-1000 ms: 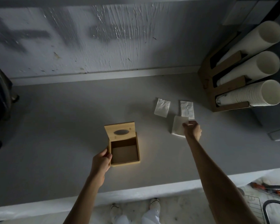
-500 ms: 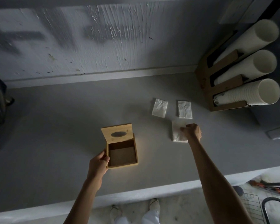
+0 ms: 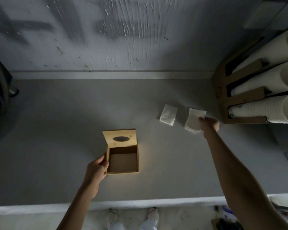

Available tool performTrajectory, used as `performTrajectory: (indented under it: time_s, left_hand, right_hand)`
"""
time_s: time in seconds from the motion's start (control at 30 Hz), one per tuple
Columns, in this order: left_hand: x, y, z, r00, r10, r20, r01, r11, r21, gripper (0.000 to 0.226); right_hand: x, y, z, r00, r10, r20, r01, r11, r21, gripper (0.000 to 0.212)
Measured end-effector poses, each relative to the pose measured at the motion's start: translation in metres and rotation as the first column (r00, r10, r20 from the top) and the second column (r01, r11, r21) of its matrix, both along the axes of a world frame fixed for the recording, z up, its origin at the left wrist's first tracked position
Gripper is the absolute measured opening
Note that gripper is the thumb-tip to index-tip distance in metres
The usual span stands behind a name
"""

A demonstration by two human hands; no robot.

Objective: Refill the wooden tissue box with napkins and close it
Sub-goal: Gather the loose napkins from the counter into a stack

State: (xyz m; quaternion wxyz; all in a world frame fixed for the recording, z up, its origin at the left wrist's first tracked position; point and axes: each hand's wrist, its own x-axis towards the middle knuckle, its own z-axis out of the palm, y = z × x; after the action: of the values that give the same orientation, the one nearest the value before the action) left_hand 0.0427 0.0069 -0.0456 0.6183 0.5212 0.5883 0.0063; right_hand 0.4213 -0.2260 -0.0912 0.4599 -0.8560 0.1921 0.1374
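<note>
My left hand [image 3: 97, 170] grips the near left corner of the square wooden tissue box [image 3: 122, 161], thumb on the rim and fingers wrapped around the outside wall. My right hand [image 3: 209, 123] reaches out toward the far right part of the grey surface [image 3: 56, 130] and pinches a folded white paper napkin [image 3: 194, 120] at its right edge; the napkin looks tilted, with its far end raised, though blur makes it hard to tell how much of it touches the surface. The box sits near the middle of the surface, closer to the front edge, its hinged wooden lid [image 3: 120, 138] with the dark oval slot swung up and back, and its inside bare. A second folded white napkin [image 3: 168, 115] lies flat just to the left of the one I hold, apart from it. At the far right corner stands a wooden cup dispenser [image 3: 243, 97] holding three long stacks of white paper cups [image 3: 264, 108].
</note>
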Motion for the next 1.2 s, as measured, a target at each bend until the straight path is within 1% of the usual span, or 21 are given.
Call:
performTrajectory:
  time_s: [0.07,0.17,0.23,0.3,0.37,0.43,0.5,0.6,0.67,0.7,0.8,0.9,0.97,1.1,1.17,1.2]
  left_hand:
    - [0.001,-0.001,0.000,1.000,-0.003,-0.018,0.003,1.000,0.014,0.045]
    - [0.000,-0.001,-0.001,0.999,-0.004,-0.036,0.006,0.999,0.035,0.044]
    - [0.000,-0.003,-0.001,0.999,-0.006,-0.038,0.007,0.999,0.043,0.044]
    - [0.000,-0.004,0.000,0.999,-0.010,-0.037,0.012,0.999,0.053,0.043]
    - [0.000,-0.004,0.000,0.999,-0.011,-0.039,0.014,0.998,0.062,0.043]
    - [0.000,-0.005,0.000,0.999,-0.015,-0.043,0.018,0.998,0.063,0.044]
    - [0.000,-0.004,-0.001,0.999,-0.013,-0.040,0.015,0.998,0.066,0.044]
    - [-0.001,-0.005,-0.001,0.999,-0.016,-0.044,0.019,0.997,0.072,0.044]
    - [-0.001,-0.005,-0.001,0.999,-0.018,-0.046,0.021,0.997,0.075,0.044]
    - [-0.001,-0.005,-0.001,0.999,-0.017,-0.046,0.021,0.997,0.078,0.044]
    - [0.001,-0.006,0.000,0.998,-0.026,-0.048,0.030,0.996,0.082,0.044]
    - [0.002,-0.007,0.001,0.998,-0.024,-0.062,0.030,0.995,0.094,0.044]
    - [0.002,-0.008,0.002,0.997,-0.028,-0.072,0.035,0.994,0.100,0.044]
    - [0.002,-0.008,0.004,0.997,-0.028,-0.071,0.035,0.994,0.099,0.044]
    - [0.002,-0.008,0.005,0.997,-0.032,-0.068,0.039,0.994,0.099,0.044]
    - [0.002,-0.008,0.006,0.997,-0.038,-0.069,0.045,0.994,0.095,0.044]
  right_hand:
    - [0.003,0.003,0.000,1.000,-0.013,0.012,0.013,1.000,-0.014,0.037]
    - [0.011,0.011,0.002,0.996,-0.045,0.080,0.047,0.998,-0.029,0.035]
    - [0.018,0.014,0.006,0.992,-0.070,0.103,0.071,0.997,-0.004,0.038]
    - [0.025,0.016,0.009,0.989,-0.093,0.118,0.090,0.996,0.024,0.040]
    - [0.028,0.015,0.008,0.991,-0.090,0.101,0.089,0.996,0.009,0.042]
    - [0.026,0.014,0.003,0.994,-0.079,0.069,0.082,0.996,-0.039,0.045]
    - [0.020,0.012,-0.003,0.998,-0.047,0.047,0.051,0.994,-0.092,0.040]
    - [0.012,0.012,-0.007,0.996,0.006,0.094,0.008,0.988,-0.157,0.034]
    - [0.010,0.013,-0.010,0.991,0.034,0.126,-0.006,0.977,-0.214,0.037]
    - [0.009,0.013,-0.011,0.992,0.037,0.118,-0.006,0.967,-0.255,0.038]
    - [0.005,0.012,-0.010,0.998,0.027,0.054,-0.004,0.923,-0.386,0.047]
    - [0.000,0.013,-0.010,0.998,0.062,0.013,-0.050,0.905,-0.422,0.053]
    - [-0.004,0.015,-0.010,0.995,0.093,-0.025,-0.095,0.907,-0.409,0.051]
    - [-0.019,0.017,-0.009,0.987,0.140,-0.077,-0.157,0.931,-0.328,0.038]
    - [-0.023,0.015,-0.008,0.987,0.136,-0.086,-0.152,0.961,-0.230,0.029]
    - [-0.025,0.015,-0.005,0.990,0.117,-0.081,-0.129,0.981,-0.148,0.023]
